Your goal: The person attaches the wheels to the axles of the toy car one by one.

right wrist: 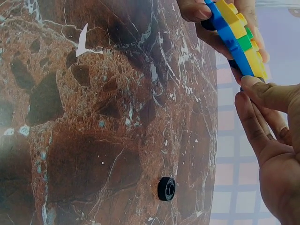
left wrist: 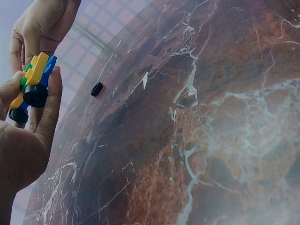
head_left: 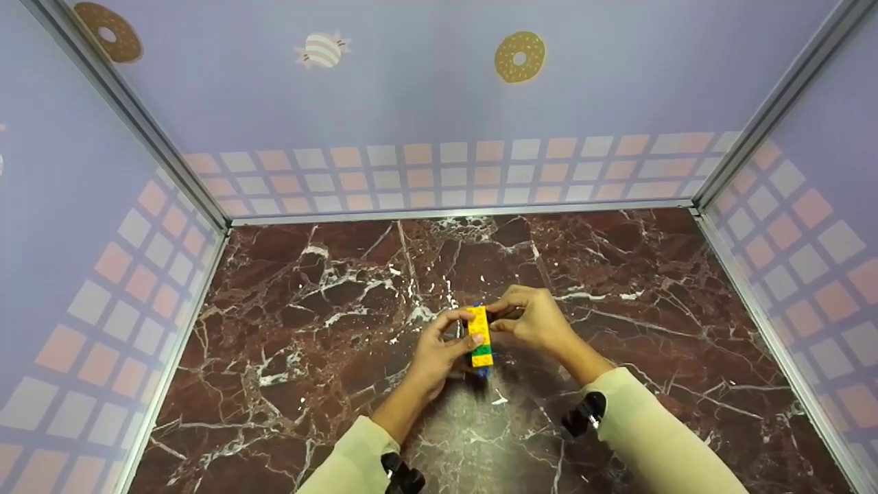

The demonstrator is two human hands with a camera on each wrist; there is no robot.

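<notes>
A toy brick car with a yellow top, a green brick, a blue base and black wheels is held in the left hand. The left thumb lies on the top and the fingers are along the left side. Against the car's far right side, the right hand pinches a small black wheel, mostly hidden by its fingertips. In both wrist views the car appears raised above the table.
A loose black wheel lies on the dark red marbled table. Patterned panels stand at the back and both sides, with a metal rail along the back edge. Each sleeve carries a black wrist device.
</notes>
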